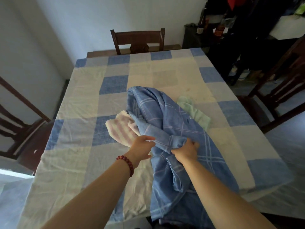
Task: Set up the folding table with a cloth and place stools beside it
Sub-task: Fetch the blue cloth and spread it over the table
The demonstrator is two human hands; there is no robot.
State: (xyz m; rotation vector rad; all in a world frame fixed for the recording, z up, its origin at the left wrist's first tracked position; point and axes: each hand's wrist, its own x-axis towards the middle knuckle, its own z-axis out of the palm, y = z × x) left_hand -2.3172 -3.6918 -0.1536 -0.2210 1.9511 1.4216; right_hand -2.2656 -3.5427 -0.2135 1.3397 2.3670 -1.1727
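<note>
A table point(79, 162) stands in front of me under a blue, white and cream checked tablecloth. On it lies a crumpled blue plaid cloth point(168, 116) that trails over the near edge. My right hand point(186, 150) is shut on a bunched fold of that cloth. My left hand point(142, 146), with a red bead bracelet on the wrist, reaches in beside it, fingers spread and touching the cloth's edge. A pink-and-white striped towel point(120, 128) lies partly under the blue cloth on the left. A pale green towel point(194, 111) pokes out on the right.
A dark wooden chair point(138, 40) stands at the far end of the table. Another chair point(21, 129) is at the left side, a third chair point(277, 96) at the right. A dark shelf with bottles point(217, 28) fills the back right corner.
</note>
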